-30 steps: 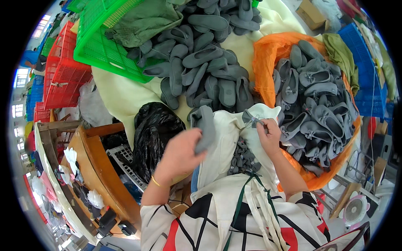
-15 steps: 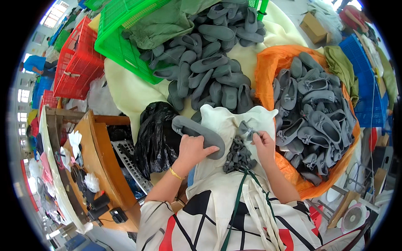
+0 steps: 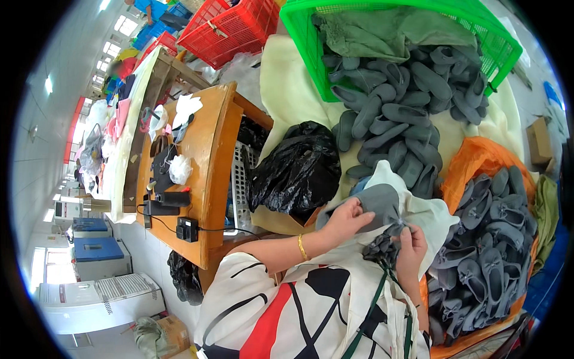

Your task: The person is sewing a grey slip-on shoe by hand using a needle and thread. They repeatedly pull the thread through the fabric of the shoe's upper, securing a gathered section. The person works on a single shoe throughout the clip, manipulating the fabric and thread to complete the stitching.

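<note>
My left hand is closed on a grey fabric slipper over my lap. The fingers are curled at the slipper's near side, and part of the sole is hidden by the hand. My right hand pinches a small grey bow against or very close to the slipper's right end; whether they touch I cannot tell. Below it, a bunch of grey bows rests on my white apron. Dark green cords hang beside the bunch.
Grey slippers spill from a green crate ahead. An orange sack at the right holds slippers with bows. A black plastic bag lies left of my lap, beside a wooden table with a corded black device.
The view has swung left, so the surroundings appear farther right. My hands have come together, bringing the pinched bow to the slipper's end, and the slipper lies flatter.
</note>
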`<state>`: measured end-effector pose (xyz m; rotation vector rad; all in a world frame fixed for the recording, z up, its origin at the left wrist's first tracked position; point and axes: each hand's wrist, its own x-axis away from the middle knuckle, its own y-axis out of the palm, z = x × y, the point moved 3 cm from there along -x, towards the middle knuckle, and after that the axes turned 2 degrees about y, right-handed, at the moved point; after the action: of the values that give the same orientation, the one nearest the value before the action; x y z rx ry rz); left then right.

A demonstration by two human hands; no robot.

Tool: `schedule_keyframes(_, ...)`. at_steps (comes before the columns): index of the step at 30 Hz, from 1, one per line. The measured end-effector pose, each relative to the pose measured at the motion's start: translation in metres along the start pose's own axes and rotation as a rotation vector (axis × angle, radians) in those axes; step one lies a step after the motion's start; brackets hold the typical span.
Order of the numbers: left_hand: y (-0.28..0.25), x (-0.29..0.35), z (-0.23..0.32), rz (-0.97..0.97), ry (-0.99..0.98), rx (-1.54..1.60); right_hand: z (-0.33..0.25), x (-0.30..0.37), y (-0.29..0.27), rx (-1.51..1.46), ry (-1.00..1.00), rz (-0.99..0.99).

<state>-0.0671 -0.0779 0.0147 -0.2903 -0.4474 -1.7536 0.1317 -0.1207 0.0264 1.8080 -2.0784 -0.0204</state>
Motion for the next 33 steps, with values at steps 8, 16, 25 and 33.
schedule_keyframes(8,0.024,0.018,-0.041,0.015,-0.184,0.532,0.037,0.0,0.031,0.621,-0.2,-0.157)
schedule_keyframes(16,0.029,0.002,-0.047,0.195,-0.36,0.595,0.028,0.012,0.001,0.531,-0.042,-0.218)
schedule_keyframes(25,0.035,-0.007,-0.047,0.28,-0.351,0.614,0.027,-0.007,-0.011,0.297,0.326,-0.135)
schedule_keyframes(33,0.038,-0.005,-0.049,0.277,-0.404,0.655,0.023,-0.022,-0.002,0.614,0.053,-0.145)
